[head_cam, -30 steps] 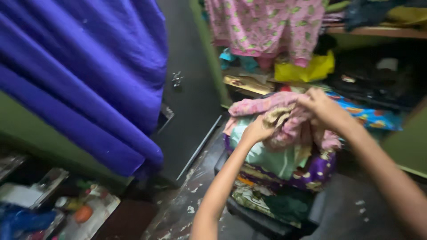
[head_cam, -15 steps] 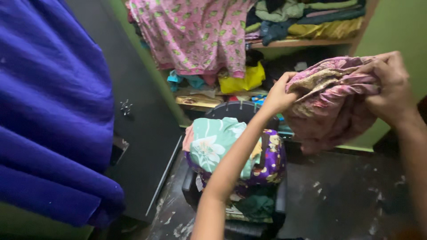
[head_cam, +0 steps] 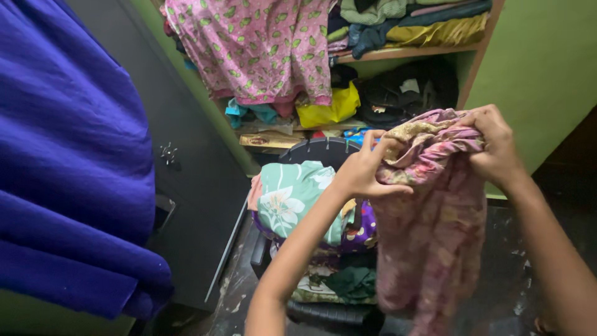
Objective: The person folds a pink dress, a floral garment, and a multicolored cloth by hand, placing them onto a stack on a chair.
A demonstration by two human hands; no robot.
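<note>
Left hand [head_cam: 360,174] and right hand [head_cam: 494,146], each grip clamped on a bunched pink patterned cloth [head_cam: 432,236] hanging down; folded clothes pile [head_cam: 292,199] on black chair [head_cam: 320,149] just below

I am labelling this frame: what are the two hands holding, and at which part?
Both hold the pink patterned cloth by its bunched top edge: left hand at one end, right hand at the other.
</note>
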